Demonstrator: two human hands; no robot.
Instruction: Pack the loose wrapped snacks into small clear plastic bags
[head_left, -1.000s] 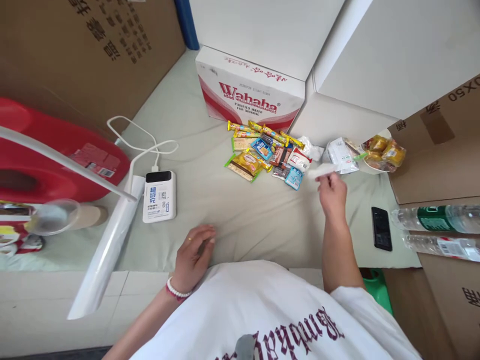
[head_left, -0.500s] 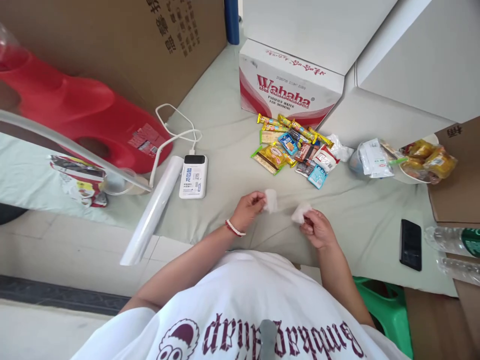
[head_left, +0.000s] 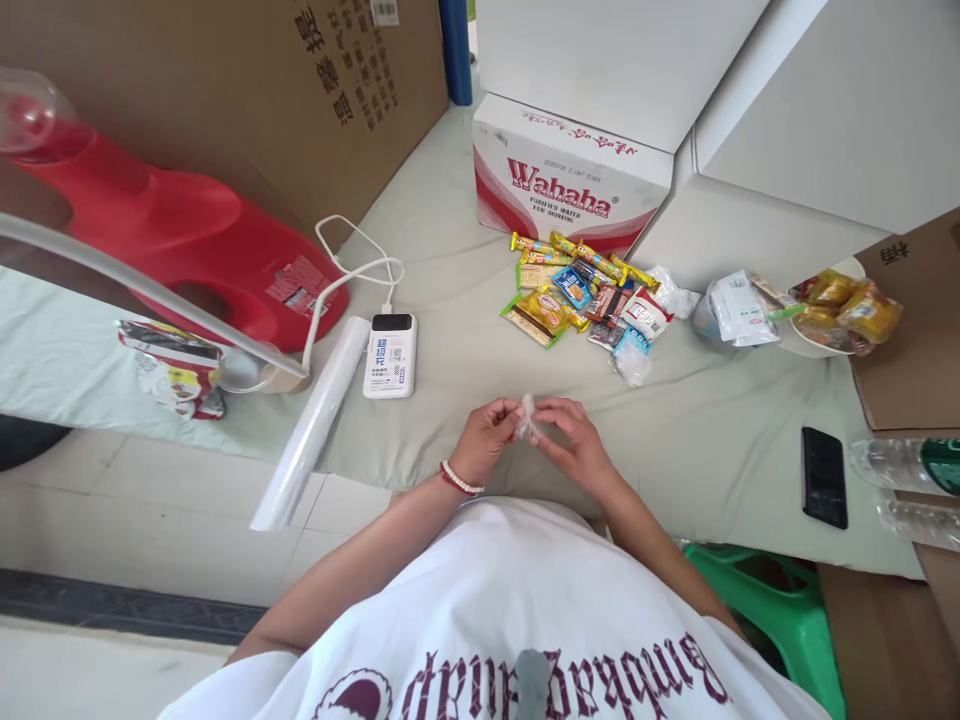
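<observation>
Pinching a small, crumpled, see-through piece of plastic (head_left: pixel 527 418) between thumb and fingertips of the left hand (head_left: pixel 484 442). Meeting it from the other side with the right hand (head_left: pixel 579 447), with thumb and forefinger spread and their tips at the plastic; cannot tell whether pinching there too. Holding the plastic between both hands, in front of the white shirt (head_left: pixel 517 570), at the near side of the cloth-covered table (head_left: pixel 712 430). Wearing a beaded bracelet (head_left: pixel 462 479) on the left wrist.

Farther forward, can see a pile of snack packets (head_left: pixel 574 288), right before a red and white box (head_left: pixel 566 185). Can see a clear crumpled wrap (head_left: pixel 635 364) at the pile's near right corner, partly over a blue packet (head_left: pixel 631 338). Farther right, can see a bowl (head_left: pixel 801 343) full of yellow wrapped snacks (head_left: pixel 866 310), and nearer, a black phone (head_left: pixel 824 478) lying flat.

On the left, can see a white power bank (head_left: pixel 390 357) plugged into a white cable (head_left: pixel 364 268), just beside a shiny white roll (head_left: pixel 311 425) jutting past the table's near edge. Beyond, can see a big red jug (head_left: pixel 195 230). Below the table on the right, can see a green stool (head_left: pixel 806 620).
</observation>
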